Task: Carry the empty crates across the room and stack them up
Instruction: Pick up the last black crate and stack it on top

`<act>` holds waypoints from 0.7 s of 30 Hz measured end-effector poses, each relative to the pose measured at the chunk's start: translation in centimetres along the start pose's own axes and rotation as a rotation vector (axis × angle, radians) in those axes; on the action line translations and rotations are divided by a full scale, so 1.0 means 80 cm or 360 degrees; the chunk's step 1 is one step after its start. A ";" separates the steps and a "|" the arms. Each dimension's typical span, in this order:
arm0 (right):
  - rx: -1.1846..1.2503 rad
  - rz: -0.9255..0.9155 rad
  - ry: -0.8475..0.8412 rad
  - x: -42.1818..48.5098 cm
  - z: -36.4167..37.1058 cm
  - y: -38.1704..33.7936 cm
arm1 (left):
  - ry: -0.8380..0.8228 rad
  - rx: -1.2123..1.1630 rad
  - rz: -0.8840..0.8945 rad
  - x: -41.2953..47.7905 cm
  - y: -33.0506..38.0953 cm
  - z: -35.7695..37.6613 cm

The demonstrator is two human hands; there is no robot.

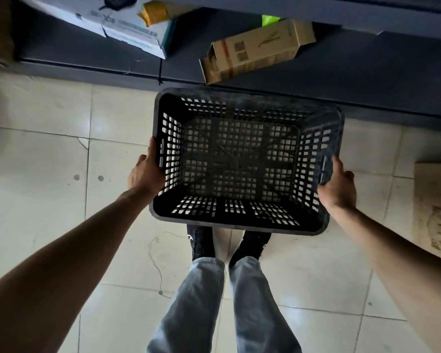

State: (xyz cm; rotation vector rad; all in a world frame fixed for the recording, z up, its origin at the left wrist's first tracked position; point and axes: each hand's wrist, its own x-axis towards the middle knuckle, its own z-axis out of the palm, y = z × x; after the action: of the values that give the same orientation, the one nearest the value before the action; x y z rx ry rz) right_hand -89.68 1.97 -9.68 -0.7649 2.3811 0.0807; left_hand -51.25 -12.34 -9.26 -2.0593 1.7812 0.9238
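An empty black crate (pixel 242 220) with slotted walls and a grid floor hangs in front of me above the pale tiled floor, over my feet. My left hand (pixel 145 174) grips its left side wall near the handle slot. My right hand (pixel 337 184) grips the right side wall the same way. The crate is level, with its far rim close to a dark low shelf. No other crate is in view.
A dark low shelf (pixel 341 72) runs across the top, carrying an open brown carton (pixel 255 49) on its side and a white box (pixel 127 31). A beige board or mat (pixel 433 205) lies on the floor at the right. Tiled floor (pixel 49 161) extends to the left.
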 end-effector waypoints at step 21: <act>-0.0315 -0.0014 -0.0200 -0.068 -0.130 -0.033 | 0.0079 0.0420 0.0075 -0.067 0.026 -0.125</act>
State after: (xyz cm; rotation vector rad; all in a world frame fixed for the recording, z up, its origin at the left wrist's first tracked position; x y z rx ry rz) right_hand -90.50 0.05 2.19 -0.8359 2.2723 0.3549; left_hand -50.54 -14.39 2.07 -1.8967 1.8709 0.6147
